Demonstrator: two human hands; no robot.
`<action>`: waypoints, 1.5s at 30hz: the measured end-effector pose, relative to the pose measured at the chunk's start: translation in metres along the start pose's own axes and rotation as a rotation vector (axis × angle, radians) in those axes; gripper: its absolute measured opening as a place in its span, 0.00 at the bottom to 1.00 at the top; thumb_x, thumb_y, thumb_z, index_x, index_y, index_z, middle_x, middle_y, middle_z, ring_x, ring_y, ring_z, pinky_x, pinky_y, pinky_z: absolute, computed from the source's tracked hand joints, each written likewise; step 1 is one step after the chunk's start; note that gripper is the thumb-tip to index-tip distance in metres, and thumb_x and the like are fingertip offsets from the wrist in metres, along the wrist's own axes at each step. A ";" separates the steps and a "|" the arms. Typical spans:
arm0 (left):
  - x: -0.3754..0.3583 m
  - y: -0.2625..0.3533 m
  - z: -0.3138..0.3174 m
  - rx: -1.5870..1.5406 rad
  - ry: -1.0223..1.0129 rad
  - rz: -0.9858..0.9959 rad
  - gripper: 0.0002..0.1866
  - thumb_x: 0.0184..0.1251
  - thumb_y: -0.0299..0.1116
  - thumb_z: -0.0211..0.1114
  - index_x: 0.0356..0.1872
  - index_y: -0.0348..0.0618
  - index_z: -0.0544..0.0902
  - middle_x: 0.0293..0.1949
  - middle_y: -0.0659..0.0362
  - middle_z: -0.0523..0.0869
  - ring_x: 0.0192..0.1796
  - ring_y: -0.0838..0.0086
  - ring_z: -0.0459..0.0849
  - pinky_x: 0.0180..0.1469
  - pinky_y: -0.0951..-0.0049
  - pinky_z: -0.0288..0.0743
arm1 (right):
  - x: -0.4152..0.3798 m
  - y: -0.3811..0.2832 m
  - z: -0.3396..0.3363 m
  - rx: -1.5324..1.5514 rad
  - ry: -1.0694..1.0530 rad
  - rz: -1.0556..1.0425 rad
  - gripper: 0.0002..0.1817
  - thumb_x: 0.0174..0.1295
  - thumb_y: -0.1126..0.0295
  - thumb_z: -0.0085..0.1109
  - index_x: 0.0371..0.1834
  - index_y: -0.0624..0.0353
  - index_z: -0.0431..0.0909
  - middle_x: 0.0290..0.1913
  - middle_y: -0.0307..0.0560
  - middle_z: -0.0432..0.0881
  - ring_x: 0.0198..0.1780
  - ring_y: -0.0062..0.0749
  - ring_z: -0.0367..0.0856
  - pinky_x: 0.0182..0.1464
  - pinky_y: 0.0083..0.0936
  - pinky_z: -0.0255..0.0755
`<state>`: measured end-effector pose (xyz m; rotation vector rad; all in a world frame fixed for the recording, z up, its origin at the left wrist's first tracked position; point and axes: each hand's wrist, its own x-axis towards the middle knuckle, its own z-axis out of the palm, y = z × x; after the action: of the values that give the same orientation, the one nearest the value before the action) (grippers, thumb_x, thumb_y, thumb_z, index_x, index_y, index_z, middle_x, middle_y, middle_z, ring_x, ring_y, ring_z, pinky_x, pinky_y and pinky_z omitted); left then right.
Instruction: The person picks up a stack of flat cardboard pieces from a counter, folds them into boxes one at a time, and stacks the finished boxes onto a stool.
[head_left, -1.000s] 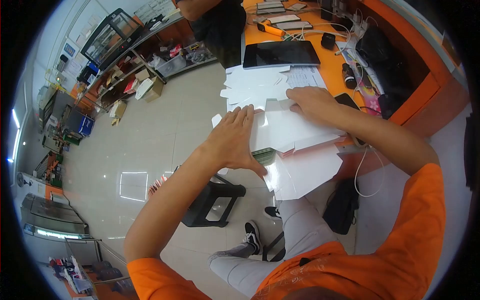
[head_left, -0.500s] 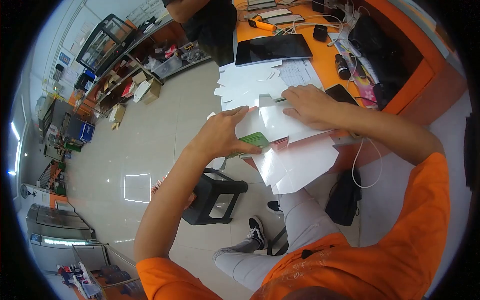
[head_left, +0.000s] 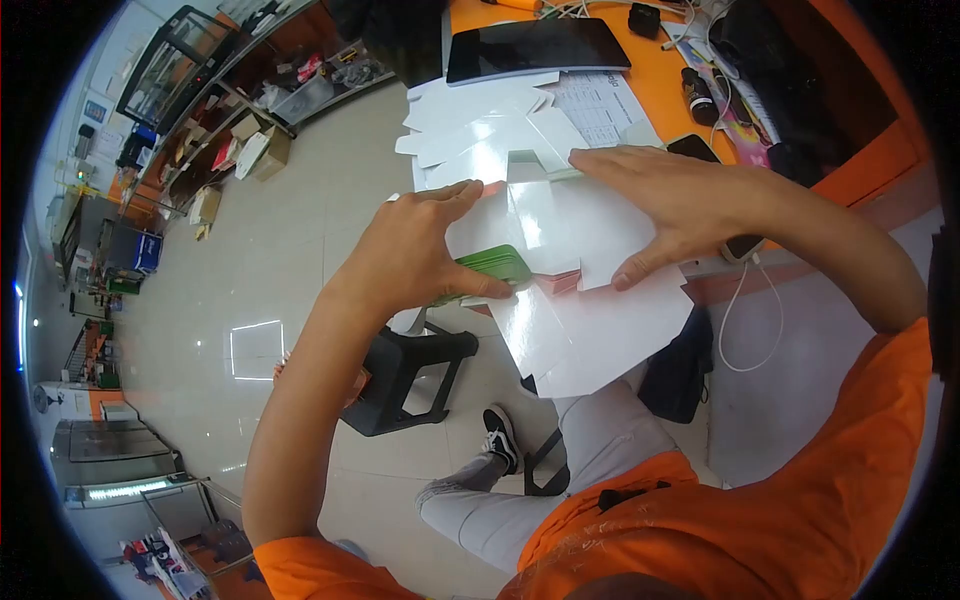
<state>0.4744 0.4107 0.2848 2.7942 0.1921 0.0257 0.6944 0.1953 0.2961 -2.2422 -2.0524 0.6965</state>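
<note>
- Here's the left hand [head_left: 425, 245], spread along the left side of the white card [head_left: 590, 220], thumb touching the green piece [head_left: 497, 263], fingers unclenched.
- And the right hand [head_left: 690, 200], open wide over the card's right side, fingertips at the far edge, thumb down on the near part.
- The card sits between both hands at the desk [head_left: 655, 85] edge, its near panel reaching out over the person's lap.
- Just beyond it, more white sheets [head_left: 470, 125] overlap beside a printed page [head_left: 600, 108].
- Farther on, a dark-screened tablet [head_left: 540, 48]; over right, a phone [head_left: 692, 150] and a small black bottle [head_left: 698, 95].
- Down on the floor, a black stool [head_left: 405, 375].
</note>
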 end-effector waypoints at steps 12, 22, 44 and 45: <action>0.001 -0.006 0.005 -0.010 0.047 0.025 0.60 0.27 0.53 0.89 0.69 0.30 0.78 0.64 0.38 0.83 0.61 0.46 0.85 0.68 0.56 0.77 | -0.005 -0.002 0.010 -0.263 0.285 -0.193 0.55 0.58 0.39 0.71 0.75 0.75 0.62 0.73 0.71 0.69 0.74 0.58 0.70 0.77 0.39 0.63; 0.004 -0.007 0.006 0.009 0.009 0.025 0.62 0.23 0.53 0.90 0.69 0.31 0.78 0.63 0.37 0.83 0.63 0.47 0.85 0.69 0.54 0.76 | 0.014 0.012 0.000 0.014 0.081 -0.112 0.54 0.48 0.45 0.82 0.74 0.62 0.68 0.70 0.60 0.73 0.71 0.58 0.72 0.70 0.48 0.68; -0.012 0.026 0.007 0.306 0.152 0.007 0.58 0.38 0.55 0.86 0.73 0.33 0.72 0.71 0.37 0.75 0.74 0.44 0.71 0.77 0.57 0.65 | -0.015 0.003 0.010 -0.334 0.485 -0.186 0.50 0.56 0.46 0.76 0.73 0.67 0.65 0.69 0.63 0.71 0.74 0.55 0.67 0.74 0.43 0.63; -0.012 0.037 0.006 0.328 0.168 0.022 0.58 0.38 0.55 0.86 0.73 0.33 0.72 0.71 0.37 0.75 0.74 0.44 0.71 0.77 0.57 0.65 | -0.027 0.000 0.012 -0.348 0.512 -0.179 0.50 0.56 0.46 0.76 0.73 0.67 0.65 0.69 0.63 0.71 0.74 0.55 0.67 0.74 0.43 0.63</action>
<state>0.4674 0.3728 0.2913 3.1215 0.2234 0.2563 0.6893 0.1659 0.2934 -2.0488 -2.1704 -0.2480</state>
